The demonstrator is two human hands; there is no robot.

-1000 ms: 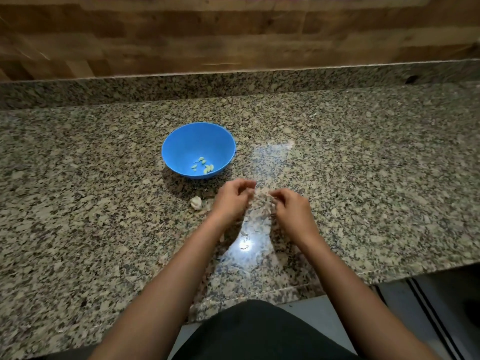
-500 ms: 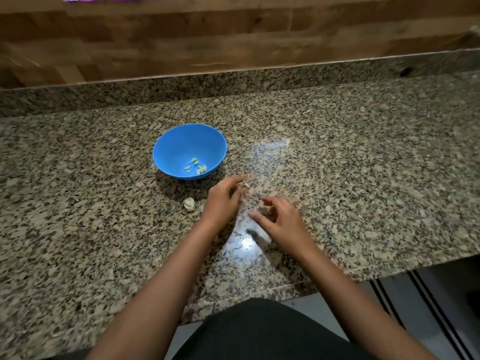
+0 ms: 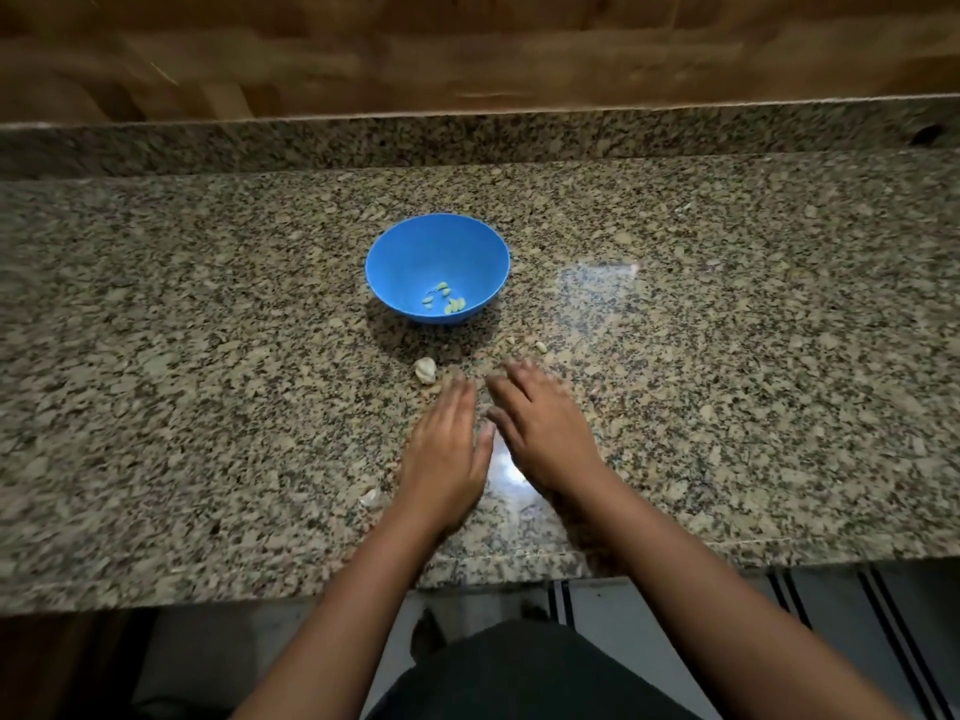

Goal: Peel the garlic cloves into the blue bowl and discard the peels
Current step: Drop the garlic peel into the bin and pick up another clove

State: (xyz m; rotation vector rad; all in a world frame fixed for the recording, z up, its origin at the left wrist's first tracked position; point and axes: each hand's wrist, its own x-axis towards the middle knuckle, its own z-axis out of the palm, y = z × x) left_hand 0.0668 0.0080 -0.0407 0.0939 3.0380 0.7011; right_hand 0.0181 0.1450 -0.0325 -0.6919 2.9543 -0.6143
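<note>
Head view: left hand (image 3: 444, 449) and right hand (image 3: 545, 433) flat, fingers straight, holding nothing; sweep peels (image 3: 524, 346) toward table (image 3: 208, 356) front edge, avoid blue bowl (image 3: 410, 252).

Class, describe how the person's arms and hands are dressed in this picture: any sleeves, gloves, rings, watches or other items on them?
Both forearms are bare, with no sleeves in view. The left hand and right hand wear no gloves, and no watch, bracelet or ring shows, though the fingers are blurred. Dark clothing shows at the bottom edge.
</note>
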